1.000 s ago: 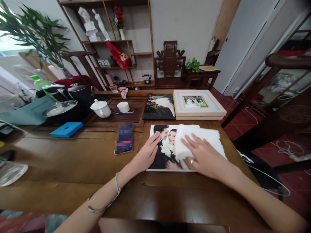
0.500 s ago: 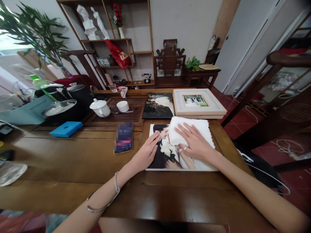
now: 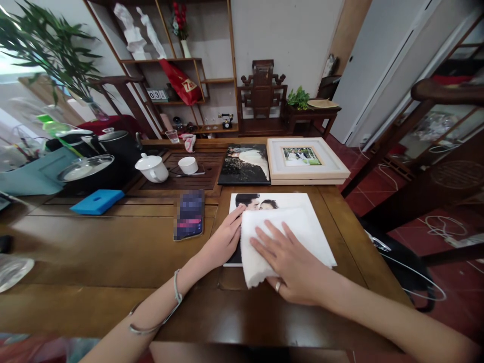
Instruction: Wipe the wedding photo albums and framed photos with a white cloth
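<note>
"On the left of the table (image 3: 113, 252), what's there?"

"A blue block (image 3: 97, 201), then a phone (image 3: 188, 214) farther right."

"And the left hand (image 3: 223, 237)?"

"Fingers straight and close together, tips at the left edge of the photo panel (image 3: 264, 200), which lies flat on the table's right part. Whether the thumb grips, I can't tell."

"Next?"

"A white cloth (image 3: 253, 259) over most of the panel and past its near edge, with the right hand (image 3: 291, 257) spread flat on it. Wiping, I'd judge; another stroke calls for even pressure and a steady panel."

"Far right?"

"A white-framed picture (image 3: 301, 156)."
</note>
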The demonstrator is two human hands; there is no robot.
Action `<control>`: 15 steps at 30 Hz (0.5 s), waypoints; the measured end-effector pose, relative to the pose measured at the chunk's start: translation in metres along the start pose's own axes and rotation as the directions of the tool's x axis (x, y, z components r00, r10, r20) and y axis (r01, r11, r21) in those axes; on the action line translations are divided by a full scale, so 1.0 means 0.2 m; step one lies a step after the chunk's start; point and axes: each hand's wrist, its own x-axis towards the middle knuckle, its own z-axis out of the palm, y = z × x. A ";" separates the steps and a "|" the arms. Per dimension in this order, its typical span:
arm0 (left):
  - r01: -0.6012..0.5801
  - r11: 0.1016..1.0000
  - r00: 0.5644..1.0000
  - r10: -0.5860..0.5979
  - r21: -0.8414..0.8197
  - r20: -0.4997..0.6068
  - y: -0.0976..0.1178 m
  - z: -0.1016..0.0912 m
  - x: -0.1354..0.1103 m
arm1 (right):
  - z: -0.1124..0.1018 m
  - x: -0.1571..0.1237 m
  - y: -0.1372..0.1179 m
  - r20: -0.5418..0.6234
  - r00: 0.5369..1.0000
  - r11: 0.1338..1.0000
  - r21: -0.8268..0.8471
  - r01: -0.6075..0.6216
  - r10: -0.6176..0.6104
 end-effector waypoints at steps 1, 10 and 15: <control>-0.005 1.000 1.000 0.005 -0.002 0.000 0.00 0.00 0.00 | -0.01 0.00 0.02 0.010 0.999 0.999 0.026 0.035 -0.035; 0.024 1.000 1.000 -0.024 0.004 -0.019 0.00 0.01 0.00 | 0.02 0.11 0.29 -0.148 0.930 0.933 -0.082 -0.351 0.337; 0.036 0.999 0.999 -0.036 0.000 -0.003 0.01 0.01 0.00 | 0.10 0.05 -0.02 -0.145 0.947 0.924 -0.216 -0.314 0.288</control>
